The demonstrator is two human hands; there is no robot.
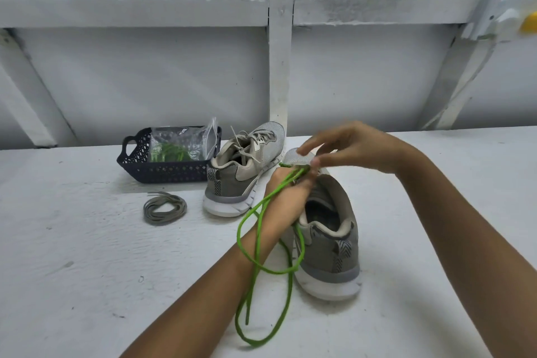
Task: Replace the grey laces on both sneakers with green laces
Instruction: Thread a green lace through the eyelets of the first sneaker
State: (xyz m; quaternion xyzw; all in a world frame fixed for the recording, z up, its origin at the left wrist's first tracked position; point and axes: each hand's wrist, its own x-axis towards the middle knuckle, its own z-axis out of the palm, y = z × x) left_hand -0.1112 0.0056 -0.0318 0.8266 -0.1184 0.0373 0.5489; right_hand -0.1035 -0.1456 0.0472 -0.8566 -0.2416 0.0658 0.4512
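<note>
The near grey sneaker (328, 229) stands heel toward me, with no grey lace in it. My left hand (287, 197) grips its front upper. My right hand (345, 148) hovers over the toe end and pinches the green lace (255, 244) near the lowest eyelets. The lace's long loops hang over my left wrist onto the table. The far sneaker (244, 171) behind it still carries its grey lace. A removed grey lace (164, 208) lies coiled on the table to the left.
A dark perforated basket (136, 166) at the back left holds a clear plastic bag (180, 145) with more green lace inside. The white table (87, 270) runs up to a white panelled wall.
</note>
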